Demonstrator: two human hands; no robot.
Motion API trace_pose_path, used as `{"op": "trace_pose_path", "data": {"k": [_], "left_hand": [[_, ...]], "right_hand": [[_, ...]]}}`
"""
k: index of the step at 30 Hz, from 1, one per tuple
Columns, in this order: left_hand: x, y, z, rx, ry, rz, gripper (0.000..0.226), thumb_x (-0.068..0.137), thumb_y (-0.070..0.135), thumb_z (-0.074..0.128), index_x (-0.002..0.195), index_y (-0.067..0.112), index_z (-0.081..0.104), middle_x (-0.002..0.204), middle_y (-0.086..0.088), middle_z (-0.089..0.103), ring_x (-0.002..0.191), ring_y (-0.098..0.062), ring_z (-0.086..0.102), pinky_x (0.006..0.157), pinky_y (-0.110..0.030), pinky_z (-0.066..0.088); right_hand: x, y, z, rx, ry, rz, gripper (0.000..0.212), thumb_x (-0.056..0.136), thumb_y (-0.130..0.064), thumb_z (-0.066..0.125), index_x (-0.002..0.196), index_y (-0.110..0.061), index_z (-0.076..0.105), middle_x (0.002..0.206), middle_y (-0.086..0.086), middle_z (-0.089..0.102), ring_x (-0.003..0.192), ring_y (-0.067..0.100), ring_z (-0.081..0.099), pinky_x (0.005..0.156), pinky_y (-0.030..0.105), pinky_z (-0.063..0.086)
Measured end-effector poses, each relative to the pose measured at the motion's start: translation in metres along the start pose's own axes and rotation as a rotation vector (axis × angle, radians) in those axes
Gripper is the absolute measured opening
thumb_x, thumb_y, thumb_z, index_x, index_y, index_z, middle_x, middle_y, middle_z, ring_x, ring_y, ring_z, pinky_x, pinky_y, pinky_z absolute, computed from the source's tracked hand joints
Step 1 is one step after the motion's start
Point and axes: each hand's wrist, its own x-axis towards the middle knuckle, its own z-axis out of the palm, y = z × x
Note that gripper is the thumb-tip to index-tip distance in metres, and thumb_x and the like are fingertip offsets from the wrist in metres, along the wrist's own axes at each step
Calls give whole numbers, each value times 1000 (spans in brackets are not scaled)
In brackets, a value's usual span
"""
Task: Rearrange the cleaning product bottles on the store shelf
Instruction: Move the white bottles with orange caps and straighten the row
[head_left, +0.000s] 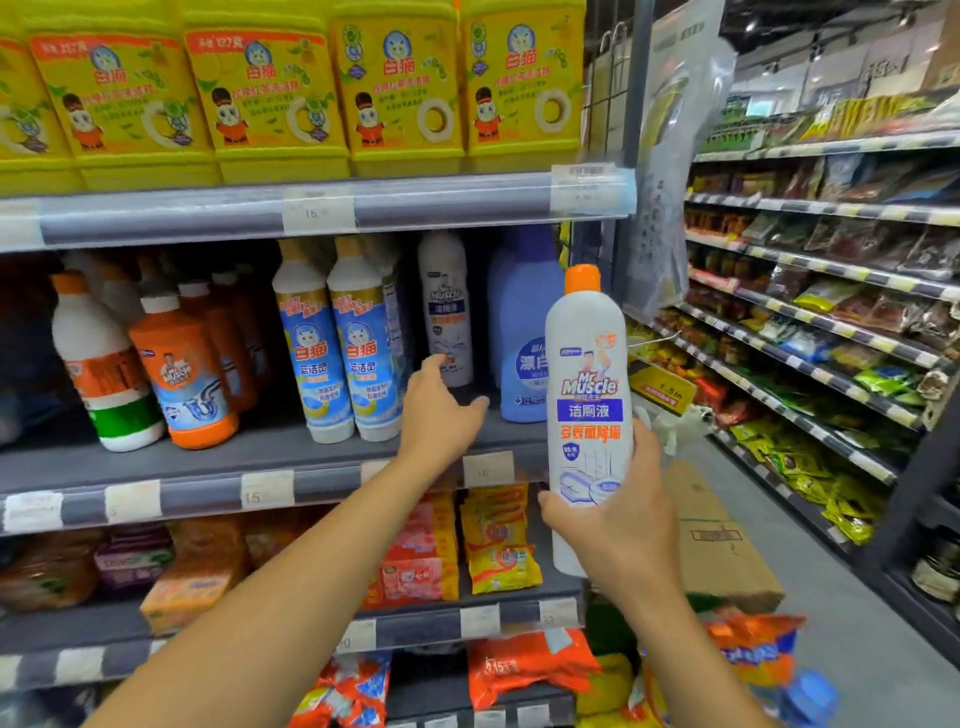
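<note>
White bottle (587, 415): upright, orange cap up, held in the air off the shelf's right end. The grip sits low on a tall body, so the top could swing or the whole thing could slide out.
Right hand (621, 519): fingers and thumb wrapped round the lower part, with no second hand helping. Below is the aisle floor and a box (722, 535), where a drop would likely land.
Left hand (441, 410): fingers spread, holding nothing, reaching over the shelf edge into the gap. Whether a fingertip touches the rear bottle I cannot tell.
Shelf (208, 483): the middle level, with a narrow free slot between the twin bottles and the blue bottle. A crooked entry would bump either side.
Twin bottles (337, 343): tall and slim, standing at the front just left of the reaching wrist. A sideways sweep of the forearm could topple one into the other, then over the edge.
Blue bottle (524, 332): near the front, right of the slot and between it and the held one. It is the likeliest thing to be clipped on the way in.
Rear bottle (447, 312): same brand, upright deep in the slot. A push high on its body could tip it backward.
</note>
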Motion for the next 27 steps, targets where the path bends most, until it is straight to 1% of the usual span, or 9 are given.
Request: {"op": "trace_pose_path", "data": {"k": [2,6,9,11,13,16,22,24,27], "left_hand": [[20,1,12,-50,34,-55,77,75,25,78,137,9,36,132,-16,52,120,-32,52,95,-37,45],[67,-2,34,-45,184,-82,65,79,18,70,132,-3,40,123,-23,59,113,-38,58,88,-36,46],[99,-10,51,23,99,-249,85,81,27,69,147,3,22,140,-22,44,127,-39,47,101,-40,40],[113,-16,61,38,66,-315,93,80,32,70,150,7,15,144,-21,39,129,-39,44,103,-43,40],[121,-18,69,19,55,-316,96,82,29,70,151,6,8,146,-22,36,131,-39,43,104,-43,40],[132,-19,75,-11,88,-312,97,81,21,71,150,2,7,147,-22,33,133,-39,40,108,-44,38],[136,-19,82,46,114,-305,104,80,21,72,152,4,-1,147,-25,30,133,-41,38,105,-46,36],[137,-21,84,16,120,-306,105,78,21,74,152,6,0,147,-25,31,133,-41,38,106,-47,36],[136,-23,84,-67,132,-288,110,73,21,79,151,7,2,143,-25,36,130,-41,42,105,-48,40]], "right_hand": [[1,6,-2,21,-9,9,83,55,-34,85,114,-50,30,93,-24,57,80,-9,59,46,12,45],[9,11,0,26,-47,16,84,53,-35,86,116,-47,33,96,-20,59,78,-1,62,51,17,48],[14,12,2,19,-63,-10,88,51,-37,86,120,-46,32,96,-20,57,79,-1,62,51,17,50],[17,13,4,24,-65,-20,88,52,-38,86,119,-49,30,96,-22,56,82,-6,60,48,16,49],[20,14,4,22,-56,-18,90,52,-37,88,115,-55,25,95,-24,55,87,-15,56,45,12,47],[26,16,4,38,-53,10,93,53,-37,89,115,-57,23,100,-21,55,83,-5,60,44,5,43],[37,16,11,42,-71,-11,91,54,-37,88,122,-46,29,106,-15,55,88,4,60,46,12,46],[38,16,15,61,-74,-21,91,55,-35,89,122,-47,28,107,-17,54,89,0,59,47,11,48],[38,17,20,77,-76,-33,93,55,-31,90,115,-57,24,103,-24,51,95,-14,51,50,6,47]]}}
